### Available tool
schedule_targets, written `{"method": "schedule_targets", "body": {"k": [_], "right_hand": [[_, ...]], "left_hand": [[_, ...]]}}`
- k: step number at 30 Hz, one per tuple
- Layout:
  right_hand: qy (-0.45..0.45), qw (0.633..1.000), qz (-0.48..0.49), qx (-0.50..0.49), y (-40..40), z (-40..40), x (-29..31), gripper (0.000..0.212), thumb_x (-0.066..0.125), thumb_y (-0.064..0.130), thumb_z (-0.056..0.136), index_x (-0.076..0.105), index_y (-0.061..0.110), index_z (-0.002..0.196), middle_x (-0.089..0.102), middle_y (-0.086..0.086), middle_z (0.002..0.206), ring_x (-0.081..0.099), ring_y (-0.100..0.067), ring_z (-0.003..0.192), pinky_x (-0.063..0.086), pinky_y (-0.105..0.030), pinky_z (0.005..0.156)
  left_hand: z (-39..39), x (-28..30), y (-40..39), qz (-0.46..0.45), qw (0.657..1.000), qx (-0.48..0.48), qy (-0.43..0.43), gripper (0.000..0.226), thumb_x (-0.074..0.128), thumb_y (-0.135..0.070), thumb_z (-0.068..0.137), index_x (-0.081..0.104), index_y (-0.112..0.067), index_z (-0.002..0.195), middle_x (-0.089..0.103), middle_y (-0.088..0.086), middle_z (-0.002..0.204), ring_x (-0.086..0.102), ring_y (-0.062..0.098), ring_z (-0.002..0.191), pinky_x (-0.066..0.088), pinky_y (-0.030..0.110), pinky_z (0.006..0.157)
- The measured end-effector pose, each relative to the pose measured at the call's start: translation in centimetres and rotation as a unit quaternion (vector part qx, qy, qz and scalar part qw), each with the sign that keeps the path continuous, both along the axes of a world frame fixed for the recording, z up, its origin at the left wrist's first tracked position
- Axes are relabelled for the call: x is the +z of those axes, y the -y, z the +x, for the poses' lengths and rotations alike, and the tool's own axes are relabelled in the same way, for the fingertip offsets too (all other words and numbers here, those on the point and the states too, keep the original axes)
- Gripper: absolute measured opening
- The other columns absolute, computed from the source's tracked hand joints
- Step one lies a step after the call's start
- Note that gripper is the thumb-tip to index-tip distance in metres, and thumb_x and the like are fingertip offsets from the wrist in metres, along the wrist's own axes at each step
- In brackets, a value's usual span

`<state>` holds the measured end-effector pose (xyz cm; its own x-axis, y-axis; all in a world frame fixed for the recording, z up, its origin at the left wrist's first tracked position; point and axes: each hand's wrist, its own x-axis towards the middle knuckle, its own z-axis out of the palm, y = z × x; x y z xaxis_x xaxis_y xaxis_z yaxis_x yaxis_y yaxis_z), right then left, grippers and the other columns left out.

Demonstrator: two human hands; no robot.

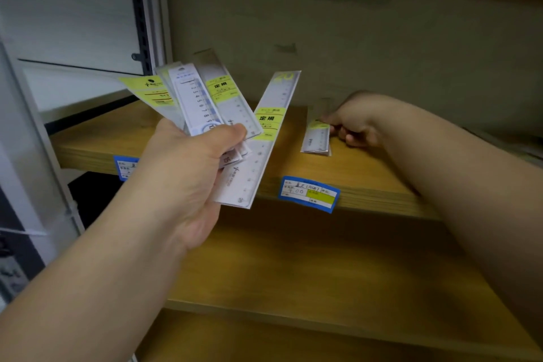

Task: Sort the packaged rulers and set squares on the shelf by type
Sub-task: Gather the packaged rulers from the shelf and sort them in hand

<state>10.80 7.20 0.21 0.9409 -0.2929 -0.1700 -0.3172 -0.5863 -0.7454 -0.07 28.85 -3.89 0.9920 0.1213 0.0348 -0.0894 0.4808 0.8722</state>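
Head view: your left hand (188, 161) is clamped on a fanned bundle of packaged rulers (217, 114), thumb pressed across the front, the other fingers hidden behind. The fan holds several kinds: a long ruler marked 20 (264, 138) leaning right, a white ruler with large printed numerals (199, 103) in the middle, and yellow-labelled packs to the left. No set square can be made out in the bundle.

Your right hand (355, 123) reaches onto the wooden shelf (367, 173), fingers curled around the far end of a small pile of short rulers (317, 138) that rests on the board. Whether it is gripping or only steadying the pile, you cannot tell.

A blue shelf tag (310, 194) sits on the front edge just below that pile; a second blue tag (125, 167) shows further left, partly behind your wrist.

Judged progress: early to middle. One pile appears started on the shelf; the mixed bundle in your left hand is still unsorted. The shelf section left of the pile looks bare. The lower shelf (323, 267) carries nothing visible.
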Motion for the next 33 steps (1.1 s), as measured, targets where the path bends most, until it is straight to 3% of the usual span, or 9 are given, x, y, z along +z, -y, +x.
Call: {"method": "schedule_targets", "body": {"k": [7,11,15,17,19,22,25,29,33], "right_hand": [[-0.001,0.996,-0.089,-0.001,-0.6,1.0,-0.2,0.035,0.053,0.025,0.103,0.051,0.012,0.071,0.049,-0.004,0.066,0.043,-0.012,0.051,0.036,-0.012,0.030],[0.031,0.996,-0.079,0.004,-0.2,0.9,-0.5,0.029,0.054,0.016,0.102,0.053,0.011,0.074,0.050,-0.006,0.067,0.046,-0.013,0.050,0.038,-0.011,0.030],[0.163,0.986,-0.026,0.000,-0.4,-1.6,0.4,0.020,0.052,0.021,0.100,0.058,0.013,0.082,0.050,-0.006,0.066,0.044,-0.016,0.048,0.036,-0.015,0.034],[0.206,0.977,0.047,0.031,-1.5,-4.7,1.2,0.019,0.055,0.026,0.099,0.062,0.011,0.089,0.053,-0.003,0.065,0.045,-0.012,0.044,0.036,-0.016,0.035],[0.196,0.966,0.134,0.098,-3.2,-8.5,1.0,0.023,0.060,0.032,0.098,0.066,0.010,0.090,0.058,-0.002,0.067,0.047,-0.009,0.041,0.036,-0.018,0.034],[0.165,0.959,0.167,0.159,-5.0,-12.7,-0.8,0.025,0.065,0.033,0.096,0.068,0.009,0.089,0.067,-0.006,0.075,0.055,-0.011,0.047,0.040,-0.020,0.035],[0.161,0.959,0.190,0.137,-5.3,-13.9,-2.2,0.022,0.064,0.031,0.096,0.068,0.010,0.091,0.075,-0.011,0.085,0.060,-0.012,0.053,0.045,-0.022,0.039],[0.139,0.941,0.282,0.123,-3.9,-14.0,-2.2,0.020,0.062,0.019,0.098,0.070,0.001,0.095,0.068,-0.011,0.076,0.056,-0.007,0.049,0.048,-0.018,0.041],[0.160,0.939,0.286,0.103,-1.6,-13.0,-0.9,0.021,0.060,0.014,0.098,0.070,-0.004,0.096,0.060,-0.007,0.066,0.050,-0.004,0.044,0.046,-0.015,0.037]], "left_hand": [[-0.1,0.4,0.2,0.003,1.000,-0.011,0.000,0.045,0.074,-0.001,0.086,0.057,-0.017,0.125,0.081,0.005,0.099,0.080,0.018,0.076,0.060,0.027,0.050],[-0.1,0.6,0.4,0.003,1.000,-0.009,0.000,0.046,0.075,-0.001,0.085,0.058,-0.018,0.125,0.081,0.005,0.099,0.080,0.019,0.076,0.060,0.027,0.050],[-0.2,0.7,0.7,0.001,1.000,-0.017,0.003,0.047,0.074,-0.002,0.086,0.057,-0.018,0.126,0.081,0.006,0.100,0.080,0.019,0.076,0.060,0.028,0.051],[-0.2,0.7,0.9,-0.001,1.000,-0.019,0.007,0.047,0.074,-0.003,0.086,0.057,-0.019,0.126,0.080,0.005,0.101,0.080,0.018,0.076,0.060,0.028,0.051],[-0.1,0.7,1.3,-0.004,1.000,-0.016,0.013,0.046,0.074,-0.002,0.086,0.057,-0.019,0.126,0.080,0.005,0.100,0.080,0.018,0.075,0.060,0.029,0.051],[-0.2,0.5,2.2,-0.004,0.999,-0.019,0.030,0.044,0.071,0.002,0.089,0.059,-0.017,0.127,0.081,0.005,0.099,0.080,0.019,0.076,0.060,0.028,0.051],[-0.4,0.0,3.0,0.008,0.999,-0.029,0.044,0.046,0.069,0.003,0.090,0.059,-0.016,0.130,0.079,0.007,0.104,0.080,0.021,0.079,0.060,0.029,0.054],[-0.4,-0.6,3.1,0.023,0.998,-0.026,0.050,0.047,0.068,0.002,0.091,0.056,-0.019,0.132,0.078,0.004,0.109,0.079,0.021,0.086,0.063,0.034,0.060],[0.0,-0.5,2.3,0.008,0.999,-0.015,0.044,0.050,0.068,0.001,0.090,0.054,-0.024,0.132,0.072,0.001,0.118,0.075,0.025,0.100,0.057,0.021,0.055]]}}
